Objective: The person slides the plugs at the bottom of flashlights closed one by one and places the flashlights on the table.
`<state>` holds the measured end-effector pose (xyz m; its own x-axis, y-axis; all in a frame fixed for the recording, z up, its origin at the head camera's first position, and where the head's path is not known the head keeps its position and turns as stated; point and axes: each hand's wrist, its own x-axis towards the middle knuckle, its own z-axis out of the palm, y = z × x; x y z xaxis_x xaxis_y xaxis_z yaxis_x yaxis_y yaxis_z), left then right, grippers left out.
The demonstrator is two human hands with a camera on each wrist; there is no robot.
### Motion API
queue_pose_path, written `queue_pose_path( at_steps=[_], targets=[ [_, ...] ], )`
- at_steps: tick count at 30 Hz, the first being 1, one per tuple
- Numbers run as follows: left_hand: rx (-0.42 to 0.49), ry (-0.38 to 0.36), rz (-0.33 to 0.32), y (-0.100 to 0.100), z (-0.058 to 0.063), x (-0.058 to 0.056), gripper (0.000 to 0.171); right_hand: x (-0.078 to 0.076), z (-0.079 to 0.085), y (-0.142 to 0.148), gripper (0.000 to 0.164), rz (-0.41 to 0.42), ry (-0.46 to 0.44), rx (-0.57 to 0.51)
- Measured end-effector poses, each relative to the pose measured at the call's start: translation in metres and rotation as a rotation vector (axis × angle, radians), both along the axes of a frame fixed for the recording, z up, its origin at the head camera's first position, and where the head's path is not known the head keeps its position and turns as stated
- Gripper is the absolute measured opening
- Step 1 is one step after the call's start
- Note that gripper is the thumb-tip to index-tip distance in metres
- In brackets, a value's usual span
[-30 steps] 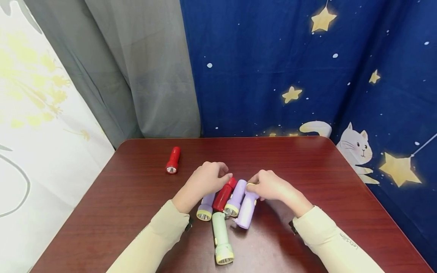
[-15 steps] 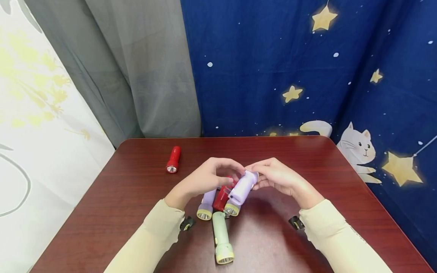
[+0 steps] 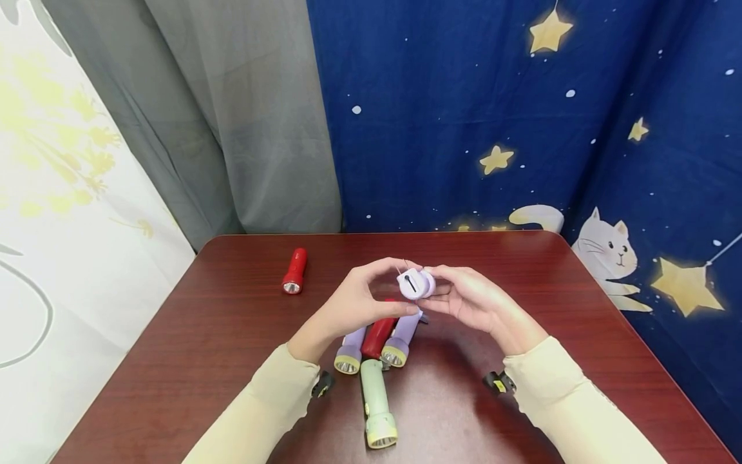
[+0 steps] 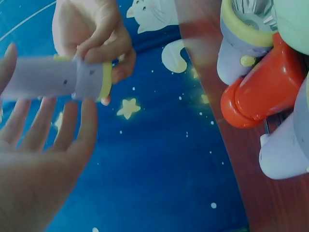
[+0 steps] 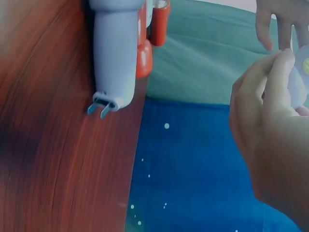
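One purple flashlight [image 3: 413,284], lens hidden, in the right grip [image 3: 478,299]; left grip [image 3: 355,298] slack.

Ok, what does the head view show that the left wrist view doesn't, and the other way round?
Only head: the lone red flashlight, the grey curtain and the dark slot in the held purple flashlight's end.

Only left wrist: the yellow rim on that flashlight's head.

Both: left hand, right hand, held flashlight, blue star-print curtain, mint-green flashlight (cut off in left wrist), second red flashlight between two purple ones.
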<state>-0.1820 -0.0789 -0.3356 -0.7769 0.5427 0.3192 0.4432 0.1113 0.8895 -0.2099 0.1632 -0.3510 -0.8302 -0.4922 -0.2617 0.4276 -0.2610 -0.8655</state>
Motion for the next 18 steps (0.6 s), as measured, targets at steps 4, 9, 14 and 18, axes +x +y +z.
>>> queue_pose_path(
  at_steps=[4,9,14,18],
  targets=[
    [-0.012,0.117,0.101,0.004,0.000,0.003,0.054,0.003,0.006,-0.005,0.027,0.006,-0.040,-0.055],
    [-0.018,0.247,0.184,0.009,0.002,0.006,0.054,0.008,0.011,-0.008,0.037,0.046,-0.051,-0.103],
    [0.020,0.278,0.207,0.011,0.002,0.007,0.051,0.012,0.013,-0.009,0.050,0.091,-0.015,-0.092],
    [0.034,0.260,0.227,0.012,0.003,0.008,0.047,0.015,0.012,-0.011,0.051,0.110,0.006,-0.074]
  ],
)
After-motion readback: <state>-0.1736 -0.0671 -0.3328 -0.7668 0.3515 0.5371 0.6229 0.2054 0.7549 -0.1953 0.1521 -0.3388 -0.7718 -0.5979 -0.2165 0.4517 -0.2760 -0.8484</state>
